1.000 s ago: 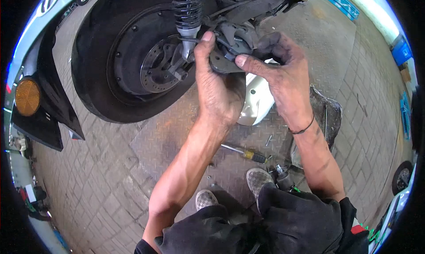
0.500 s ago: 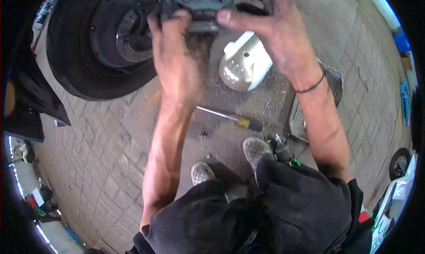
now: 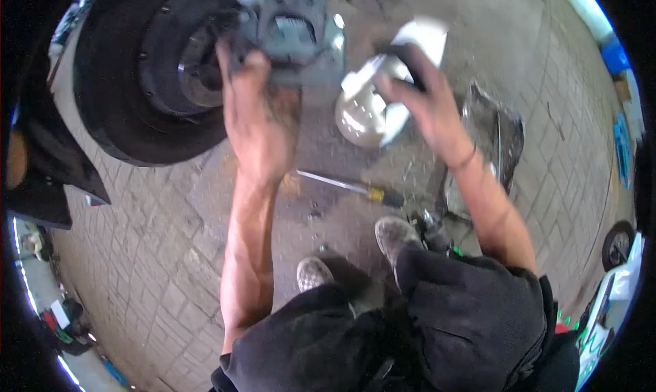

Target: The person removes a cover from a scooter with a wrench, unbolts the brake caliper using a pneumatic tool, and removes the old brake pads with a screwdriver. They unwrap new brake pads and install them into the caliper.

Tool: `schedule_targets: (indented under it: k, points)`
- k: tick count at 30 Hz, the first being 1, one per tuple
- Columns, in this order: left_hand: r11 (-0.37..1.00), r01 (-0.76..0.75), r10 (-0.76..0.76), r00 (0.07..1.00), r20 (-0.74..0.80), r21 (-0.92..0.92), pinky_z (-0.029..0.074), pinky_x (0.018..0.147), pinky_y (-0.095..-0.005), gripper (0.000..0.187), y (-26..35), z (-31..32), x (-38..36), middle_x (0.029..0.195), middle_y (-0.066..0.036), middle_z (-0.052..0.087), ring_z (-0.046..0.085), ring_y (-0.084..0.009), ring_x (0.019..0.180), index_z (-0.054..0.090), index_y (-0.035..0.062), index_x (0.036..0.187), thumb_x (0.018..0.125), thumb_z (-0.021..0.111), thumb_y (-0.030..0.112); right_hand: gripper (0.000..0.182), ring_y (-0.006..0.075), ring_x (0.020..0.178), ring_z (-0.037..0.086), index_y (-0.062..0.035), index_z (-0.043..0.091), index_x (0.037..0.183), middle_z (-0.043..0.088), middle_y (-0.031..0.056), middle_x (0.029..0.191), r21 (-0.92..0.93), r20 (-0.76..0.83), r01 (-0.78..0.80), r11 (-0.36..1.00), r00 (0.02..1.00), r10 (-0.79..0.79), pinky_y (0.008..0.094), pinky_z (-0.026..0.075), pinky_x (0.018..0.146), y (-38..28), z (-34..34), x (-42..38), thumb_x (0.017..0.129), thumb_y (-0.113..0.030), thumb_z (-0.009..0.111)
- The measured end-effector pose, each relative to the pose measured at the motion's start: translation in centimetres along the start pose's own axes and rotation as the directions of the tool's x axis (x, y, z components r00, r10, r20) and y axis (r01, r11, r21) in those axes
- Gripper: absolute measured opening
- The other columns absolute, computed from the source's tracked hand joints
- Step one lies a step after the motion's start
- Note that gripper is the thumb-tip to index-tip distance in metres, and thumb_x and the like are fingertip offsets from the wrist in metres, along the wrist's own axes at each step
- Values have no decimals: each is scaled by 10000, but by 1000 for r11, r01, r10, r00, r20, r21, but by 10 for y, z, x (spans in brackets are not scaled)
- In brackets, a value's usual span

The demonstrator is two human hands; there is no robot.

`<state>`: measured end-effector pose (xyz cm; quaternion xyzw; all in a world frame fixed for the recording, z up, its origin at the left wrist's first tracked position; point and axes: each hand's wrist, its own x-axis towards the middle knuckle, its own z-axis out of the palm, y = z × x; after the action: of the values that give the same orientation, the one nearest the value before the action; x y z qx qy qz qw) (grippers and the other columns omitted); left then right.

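Note:
My left hand (image 3: 258,115) is closed on the left side of a grey metal part (image 3: 297,40), with its thumb at the near edge. That part stands beside a large dark wheel (image 3: 113,91), and its far end is cut off by the view. My right hand (image 3: 434,112) is away from the grey part, smeared by motion, over a shiny silver-and-white rounded cover (image 3: 359,122). A dark curved piece (image 3: 413,67) seems to sit between its thumb and fingers; what it is cannot be made out.
A screwdriver (image 3: 348,186) with a yellow and black handle lies on the metal floor plate before my shoes. Near my right foot is a dark tool (image 3: 435,231). A battered tray-like piece (image 3: 509,143) lies to the right. Small loose parts dot the plate.
My right hand has left the grey part and moved down and slightly left, over the shiny cover. My left hand stays on the part, which has shifted left and tilted more into view.

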<state>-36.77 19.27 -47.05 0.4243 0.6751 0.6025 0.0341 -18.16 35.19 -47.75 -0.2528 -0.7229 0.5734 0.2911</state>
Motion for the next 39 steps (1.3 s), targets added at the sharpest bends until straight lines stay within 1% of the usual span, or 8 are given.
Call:
schedule_targets:
  k: [2,4,6,17,22,26,37,39]
  points:
    - [821,203,-216,976,37,-533,389,1150,-531,604,12,-5,-5,1381,-201,556,488,-369,1348,335,49,1529,968,557,67,465,248,1058,687,4,646,1261,713,184,1138,-385,148,-37,922,984,101,410,539,931,67,-25,-27,859,-178,795]
    - [544,260,-295,949,109,-798,380,1156,-496,586,32,-7,-4,1412,-140,554,504,-304,1345,352,74,1542,992,511,195,448,436,1031,663,-70,641,1273,658,248,1200,-738,406,243,630,905,125,490,548,899,139,-53,-65,836,-89,736]
    - [376,257,-292,945,150,-890,382,1153,-462,550,42,-7,-3,1427,-92,561,520,-258,1343,411,95,1518,1009,476,292,479,451,1042,657,-89,636,1289,623,247,1248,-862,361,210,461,894,266,504,544,913,146,-58,-100,818,-64,718]
    - [800,296,-208,953,222,-523,323,1154,-366,699,26,-17,0,1410,-153,505,467,-229,1303,291,23,1569,910,497,126,233,466,966,645,-18,688,1062,681,207,1041,-813,382,199,547,891,244,508,527,877,152,-57,-98,831,-45,682]
    - [987,66,-27,966,258,-144,398,1092,-427,609,23,-18,3,1313,-220,564,552,-318,1242,373,55,1482,899,549,80,100,263,700,681,-14,733,939,693,128,836,-529,113,251,811,968,-226,337,531,644,-26,-18,-38,856,-57,769]
    - [993,12,17,973,231,-121,422,1065,-465,615,24,-14,4,1269,-249,581,580,-385,1207,370,67,1481,901,574,90,107,237,696,676,-14,739,931,678,107,842,-557,156,556,617,800,-580,332,517,625,-104,3,-1,830,-12,775]
    - [1000,-3,3,967,253,1,432,994,-574,688,23,-17,2,1229,-348,552,552,-546,1167,326,71,1459,886,697,162,120,307,718,671,-36,750,911,663,109,841,-616,341,643,456,739,-581,374,518,637,-112,21,24,798,-21,786]
    - [999,38,-39,966,256,12,433,993,-578,700,28,-18,0,1222,-353,548,552,-546,1163,318,71,1461,887,705,174,97,245,685,692,-9,740,902,698,112,824,-595,290,542,594,834,-470,339,526,636,-113,23,29,817,-25,784]
